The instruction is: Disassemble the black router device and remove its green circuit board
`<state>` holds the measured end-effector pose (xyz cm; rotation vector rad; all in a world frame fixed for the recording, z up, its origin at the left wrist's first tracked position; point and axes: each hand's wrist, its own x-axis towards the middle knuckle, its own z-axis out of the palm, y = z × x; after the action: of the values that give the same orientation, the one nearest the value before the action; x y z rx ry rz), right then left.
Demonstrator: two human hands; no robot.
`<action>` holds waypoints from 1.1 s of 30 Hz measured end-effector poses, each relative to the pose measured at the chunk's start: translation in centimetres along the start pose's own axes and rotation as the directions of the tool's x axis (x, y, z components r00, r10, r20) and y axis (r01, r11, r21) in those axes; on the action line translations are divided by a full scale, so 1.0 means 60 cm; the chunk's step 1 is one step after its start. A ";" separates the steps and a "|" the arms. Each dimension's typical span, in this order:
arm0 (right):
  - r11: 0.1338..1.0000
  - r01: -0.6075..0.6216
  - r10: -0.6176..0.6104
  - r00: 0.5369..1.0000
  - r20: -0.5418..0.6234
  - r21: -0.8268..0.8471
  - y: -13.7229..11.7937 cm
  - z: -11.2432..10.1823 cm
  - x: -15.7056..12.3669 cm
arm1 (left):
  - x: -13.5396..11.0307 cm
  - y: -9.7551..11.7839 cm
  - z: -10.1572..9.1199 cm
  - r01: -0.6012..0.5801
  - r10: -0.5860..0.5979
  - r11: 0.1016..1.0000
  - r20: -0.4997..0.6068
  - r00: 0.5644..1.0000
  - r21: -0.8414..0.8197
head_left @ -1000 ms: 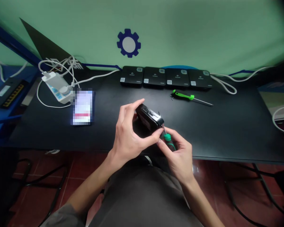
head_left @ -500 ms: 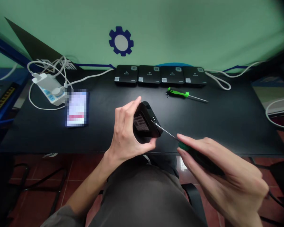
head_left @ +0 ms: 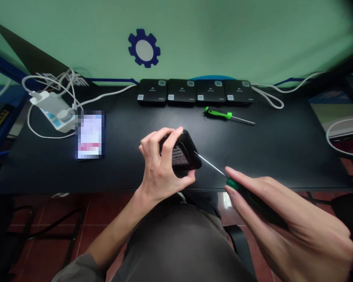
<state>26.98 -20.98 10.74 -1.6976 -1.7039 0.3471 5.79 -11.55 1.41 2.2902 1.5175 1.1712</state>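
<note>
My left hand (head_left: 161, 164) grips a small black set-top box (head_left: 191, 150) above the front of the desk, tilted so its labelled underside shows. Its fingers lie over the far side and the thumb is on the near edge. In my right hand (head_left: 291, 219) is a screwdriver (head_left: 211, 165) with a thin metal shaft and a dark handle with a green collar. The shaft's tip meets the side edge of the box; whether it sits in a seam cannot be made out. Behind them a second screwdriver (head_left: 219, 113), green and black, lies beside a few tiny screws (head_left: 204, 116).
Several matching black boxes (head_left: 181, 93) stand in a row at the back of the black desk (head_left: 129, 164). At left are a lit phone (head_left: 90, 135), its screen blurred, and a white power strip (head_left: 55, 111) with tangled cables. Another white cable (head_left: 270, 98) loops at back right.
The box has turned in my left hand, its fingers now reaching further over the underside. My right hand and the screwdriver have shifted slightly right and down. The camera view has moved a little.
</note>
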 end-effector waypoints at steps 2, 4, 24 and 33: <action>1.000 0.005 -0.005 1.000 0.005 -0.024 0.002 0.001 -0.003 | -0.001 0.002 0.004 0.003 -0.003 1.000 -0.006 1.000 -0.002; 0.999 -0.008 0.008 1.000 0.007 -0.034 0.006 0.003 -0.005 | -0.002 0.002 0.006 0.007 -0.007 1.000 -0.012 1.000 -0.005; 0.990 0.077 -0.069 0.995 0.078 -0.117 0.025 -0.005 -0.010 | -0.004 0.000 0.014 0.004 -0.003 0.999 -0.037 0.999 0.034; 0.924 0.301 -0.254 0.944 0.210 -0.237 0.018 -0.015 0.013 | 0.000 -0.001 0.012 -0.042 0.041 0.998 0.021 0.999 0.053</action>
<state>28.45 -20.35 10.92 -1.6130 -2.1743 0.1402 6.22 -11.32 0.88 2.3716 1.5189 1.1273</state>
